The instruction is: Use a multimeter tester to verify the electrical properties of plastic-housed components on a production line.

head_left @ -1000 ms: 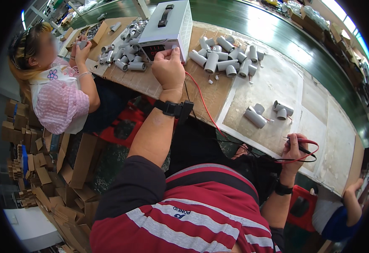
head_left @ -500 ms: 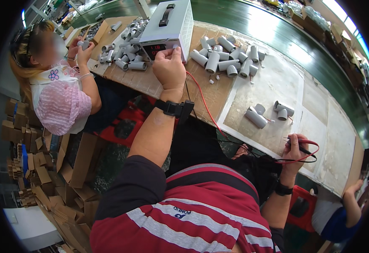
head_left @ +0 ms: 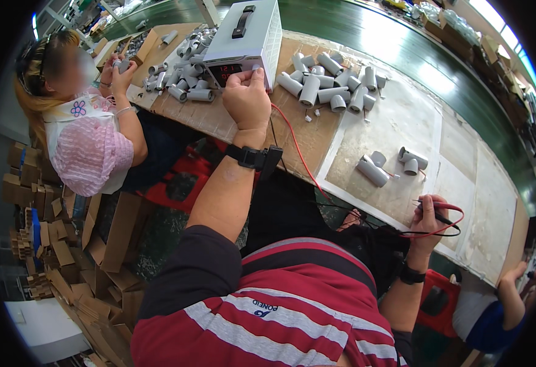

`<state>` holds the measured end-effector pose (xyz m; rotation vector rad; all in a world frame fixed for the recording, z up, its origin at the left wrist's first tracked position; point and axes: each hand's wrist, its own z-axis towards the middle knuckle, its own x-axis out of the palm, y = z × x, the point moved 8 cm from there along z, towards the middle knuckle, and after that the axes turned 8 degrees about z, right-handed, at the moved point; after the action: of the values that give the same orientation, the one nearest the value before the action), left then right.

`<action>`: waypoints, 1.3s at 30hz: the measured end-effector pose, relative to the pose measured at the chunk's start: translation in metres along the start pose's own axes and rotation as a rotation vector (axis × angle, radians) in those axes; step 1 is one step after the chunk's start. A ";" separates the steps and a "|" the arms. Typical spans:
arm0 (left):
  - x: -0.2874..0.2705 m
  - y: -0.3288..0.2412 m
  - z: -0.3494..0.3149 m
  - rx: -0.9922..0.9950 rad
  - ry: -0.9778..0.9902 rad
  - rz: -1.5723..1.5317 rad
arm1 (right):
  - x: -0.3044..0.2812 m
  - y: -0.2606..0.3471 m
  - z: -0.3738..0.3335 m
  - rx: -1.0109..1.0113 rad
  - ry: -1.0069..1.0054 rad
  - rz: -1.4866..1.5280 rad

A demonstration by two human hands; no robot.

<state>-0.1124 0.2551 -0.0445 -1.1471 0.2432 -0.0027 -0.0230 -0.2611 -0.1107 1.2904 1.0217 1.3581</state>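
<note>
My left hand is raised to the front panel of a white bench power supply, its fingers pinched at the panel's right side, where a control knob is mostly hidden. Part of a red digital display shows left of the fingers. Red and black leads run from the unit down past the table edge. In my right hand, closed over the table's near edge, are the red and black test probes, their cables looping beside the fingers. Two small groups of grey tube fittings lie on the white board beyond that hand.
A pile of grey tube fittings lies right of the power supply, another to its left. At the left a person handles a grey part; another person's arm shows at the right. Cardboard boxes crowd the lower left.
The digits on the power supply's display have changed. Both my hands stay where they were. The person at the left has slightly shifted the part they hold.
</note>
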 end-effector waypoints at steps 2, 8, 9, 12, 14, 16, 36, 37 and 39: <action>0.000 0.001 0.000 0.002 0.000 0.006 | 0.000 0.000 0.000 0.003 -0.004 0.005; 0.000 0.000 0.000 0.017 -0.008 0.005 | 0.000 0.001 0.000 0.000 -0.005 0.003; 0.000 0.001 0.000 0.014 -0.005 0.002 | 0.001 0.002 0.000 -0.003 -0.004 -0.001; 0.001 0.003 0.001 0.008 0.001 0.002 | 0.000 0.002 0.000 -0.002 -0.002 -0.008; 0.002 0.004 0.002 0.001 0.006 0.006 | 0.000 0.001 0.001 0.006 -0.001 -0.011; 0.002 0.003 0.001 0.003 0.004 0.003 | 0.001 0.002 0.000 0.006 -0.006 -0.010; 0.030 -0.106 -0.176 0.850 0.956 0.033 | -0.005 0.004 -0.001 0.018 -0.045 -0.097; 0.035 -0.108 -0.181 0.875 0.968 0.053 | -0.006 0.002 0.000 0.037 -0.031 -0.142; 0.046 -0.113 -0.193 0.934 1.003 0.073 | -0.004 0.007 0.001 -0.085 -0.018 -0.174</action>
<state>-0.0910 0.0284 -0.0259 -0.1170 1.0466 -0.5806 -0.0227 -0.2662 -0.1050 1.1222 1.0286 1.2420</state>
